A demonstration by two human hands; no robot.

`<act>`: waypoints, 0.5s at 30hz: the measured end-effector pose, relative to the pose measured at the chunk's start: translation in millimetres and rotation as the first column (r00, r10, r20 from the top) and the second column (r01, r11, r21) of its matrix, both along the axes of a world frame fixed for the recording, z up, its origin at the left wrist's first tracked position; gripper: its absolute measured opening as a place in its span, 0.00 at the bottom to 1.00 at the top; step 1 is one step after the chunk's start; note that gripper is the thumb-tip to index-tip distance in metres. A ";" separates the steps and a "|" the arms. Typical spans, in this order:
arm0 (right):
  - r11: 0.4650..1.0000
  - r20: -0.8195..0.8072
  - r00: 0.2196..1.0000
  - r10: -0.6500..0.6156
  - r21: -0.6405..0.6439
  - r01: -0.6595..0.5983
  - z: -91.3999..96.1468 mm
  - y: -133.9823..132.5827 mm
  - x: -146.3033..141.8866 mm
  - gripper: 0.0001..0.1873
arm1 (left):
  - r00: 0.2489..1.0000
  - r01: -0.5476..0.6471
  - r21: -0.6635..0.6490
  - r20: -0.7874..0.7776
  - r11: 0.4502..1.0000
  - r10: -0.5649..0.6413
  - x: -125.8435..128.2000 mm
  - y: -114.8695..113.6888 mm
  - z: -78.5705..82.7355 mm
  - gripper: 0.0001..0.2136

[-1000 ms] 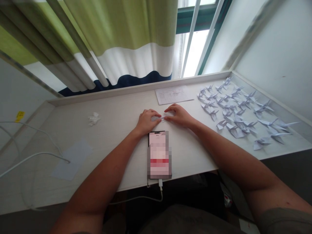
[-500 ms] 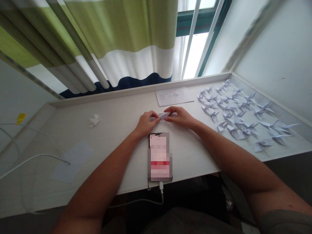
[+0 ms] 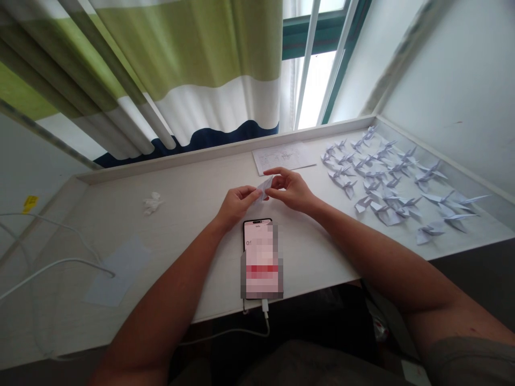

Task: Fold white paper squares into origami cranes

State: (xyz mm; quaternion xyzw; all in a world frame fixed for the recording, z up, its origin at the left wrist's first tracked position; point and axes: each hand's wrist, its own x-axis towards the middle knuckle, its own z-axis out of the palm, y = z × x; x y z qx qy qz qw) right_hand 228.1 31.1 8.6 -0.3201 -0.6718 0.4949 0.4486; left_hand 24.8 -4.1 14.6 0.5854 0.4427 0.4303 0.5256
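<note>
Both hands meet over the middle of the white desk (image 3: 193, 214), holding a small folded piece of pale paper (image 3: 264, 186) a little above the surface. My left hand (image 3: 235, 203) pinches its left end. My right hand (image 3: 290, 189) grips its right end with the fingers curled over it. A phone (image 3: 260, 257) with a lit screen lies flat just in front of my hands, plugged into a white cable (image 3: 241, 332).
Several folded paper cranes (image 3: 386, 187) cover the desk's right side. A printed sheet (image 3: 284, 157) lies behind my hands. At left are a crumpled paper scrap (image 3: 152, 203), a flat paper piece (image 3: 116, 268) and white cables (image 3: 48, 268). A striped curtain (image 3: 181, 69) hangs behind.
The folded paper was pressed flat on the desk under both hands; now both hands have lifted it off the surface and hold it tilted upward.
</note>
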 end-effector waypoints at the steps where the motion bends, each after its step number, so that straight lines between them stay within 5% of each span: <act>1: 1.000 -0.010 1.000 -0.003 -0.004 0.003 -0.7 0.1 -0.2 0.24 | 1.000 0.001 0.009 -0.016 1.000 0.000 0.4 -0.5 0.9 0.19; 9: 1.000 -0.083 0.997 0.001 -0.022 -0.003 -4.5 -1.5 -3.4 0.24 | 0.999 0.025 0.013 -0.020 1.000 -0.024 -0.4 -1.4 3.3 0.16; 15: 0.998 -0.114 0.994 0.006 -0.059 -0.012 -6.6 0.2 -5.2 0.27 | 0.994 -0.110 0.072 -0.006 0.991 0.111 1.4 -0.5 -2.0 0.17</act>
